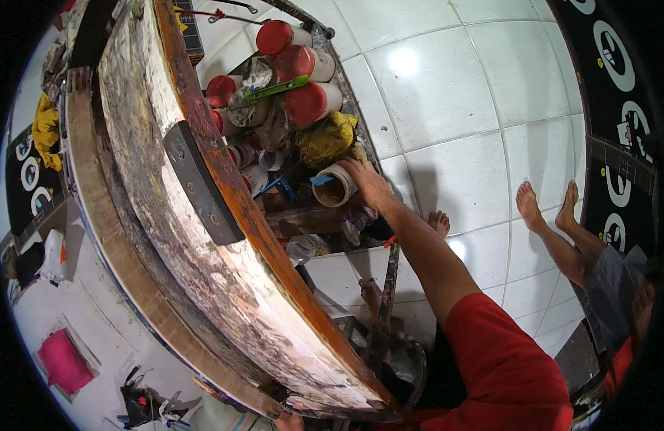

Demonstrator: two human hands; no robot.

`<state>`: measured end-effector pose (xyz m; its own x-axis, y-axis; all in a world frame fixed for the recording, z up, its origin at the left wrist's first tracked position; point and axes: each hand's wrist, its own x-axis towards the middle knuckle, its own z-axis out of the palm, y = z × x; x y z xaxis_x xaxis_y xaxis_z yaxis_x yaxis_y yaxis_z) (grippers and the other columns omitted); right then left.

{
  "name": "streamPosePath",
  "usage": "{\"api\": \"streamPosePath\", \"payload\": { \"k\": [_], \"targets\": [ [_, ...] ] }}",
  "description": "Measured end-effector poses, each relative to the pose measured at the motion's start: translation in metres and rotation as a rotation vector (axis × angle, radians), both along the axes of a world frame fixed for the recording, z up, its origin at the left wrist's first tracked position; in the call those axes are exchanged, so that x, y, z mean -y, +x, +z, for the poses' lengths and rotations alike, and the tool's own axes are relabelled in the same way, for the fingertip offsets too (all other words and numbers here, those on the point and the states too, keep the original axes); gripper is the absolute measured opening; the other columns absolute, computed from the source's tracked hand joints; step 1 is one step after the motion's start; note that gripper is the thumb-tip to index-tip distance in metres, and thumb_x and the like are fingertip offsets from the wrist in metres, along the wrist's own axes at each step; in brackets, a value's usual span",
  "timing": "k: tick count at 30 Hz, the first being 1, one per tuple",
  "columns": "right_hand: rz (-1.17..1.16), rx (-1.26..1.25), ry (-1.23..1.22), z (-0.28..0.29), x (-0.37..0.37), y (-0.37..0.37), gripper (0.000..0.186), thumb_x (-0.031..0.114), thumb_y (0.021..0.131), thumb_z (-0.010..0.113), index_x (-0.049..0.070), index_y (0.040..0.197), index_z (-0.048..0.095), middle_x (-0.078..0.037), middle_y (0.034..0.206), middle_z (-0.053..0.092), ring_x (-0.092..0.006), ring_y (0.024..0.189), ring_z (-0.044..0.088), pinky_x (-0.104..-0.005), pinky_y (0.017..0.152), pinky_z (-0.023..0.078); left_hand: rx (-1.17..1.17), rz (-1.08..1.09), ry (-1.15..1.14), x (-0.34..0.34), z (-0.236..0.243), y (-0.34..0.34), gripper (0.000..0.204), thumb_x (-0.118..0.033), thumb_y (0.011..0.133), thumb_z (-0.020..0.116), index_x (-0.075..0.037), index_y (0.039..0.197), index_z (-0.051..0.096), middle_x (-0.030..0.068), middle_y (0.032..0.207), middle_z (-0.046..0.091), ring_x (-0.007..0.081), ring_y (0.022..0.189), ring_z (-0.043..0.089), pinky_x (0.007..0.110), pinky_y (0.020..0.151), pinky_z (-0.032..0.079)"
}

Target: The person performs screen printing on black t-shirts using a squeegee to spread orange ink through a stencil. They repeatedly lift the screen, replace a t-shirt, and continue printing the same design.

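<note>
My right hand (366,181) reaches down to a low shelf crowded with containers. Its fingers are closed at the rim of an open, brownish-white tub (333,194), and a blue piece (322,179) shows at the tub's mouth. Just behind lies a crumpled yellow plastic bag (332,138). White jars with red lids (305,105) stand farther back, with a long green tool (278,90) lying across them. At the bottom edge, only a bit of my left hand (289,422) shows beside the worn table's edge; its fingers are hidden.
A long, paint-stained table (195,215) with an orange-brown edge (267,273) fills the left side. Another person's bare legs (551,230) stand on the white tiled floor (447,93) at right. A clear plastic cup (300,249) sits on the shelf's near side. A pink cloth (65,363) lies at far left.
</note>
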<state>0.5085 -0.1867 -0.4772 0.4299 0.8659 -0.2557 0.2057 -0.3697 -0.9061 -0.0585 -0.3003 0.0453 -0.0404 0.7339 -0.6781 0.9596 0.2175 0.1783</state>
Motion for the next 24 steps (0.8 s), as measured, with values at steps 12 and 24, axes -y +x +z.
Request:
{"api": "streamPosePath", "payload": {
  "k": [12,24],
  "targets": [
    [-0.069,0.129,0.007,0.034,0.069,-0.099,0.099,0.006,0.077,0.076,0.009,0.163,0.027,-0.02,0.143,0.054,-0.0399,0.141,0.045,-0.0479,0.118,0.037,-0.178,0.157,0.001,-0.011,0.0,0.128,0.041,-0.013,0.099,0.067,0.008,0.133,0.055,0.0175,0.132,0.062,0.0293,0.115,0.058,0.042,0.098,0.049],
    [-0.353,0.174,0.186,0.323,0.122,0.052,0.036,0.005,0.086,0.074,0.0,0.122,0.068,-0.016,0.11,0.068,-0.0271,0.1,0.067,-0.0371,0.087,0.053,0.004,-0.03,0.234,-0.02,-0.03,0.152,0.105,-0.036,0.086,0.083,0.01,0.158,0.022,0.0408,0.163,0.018,0.0499,0.155,0.018,0.045,0.123,0.024]
  ]
}}
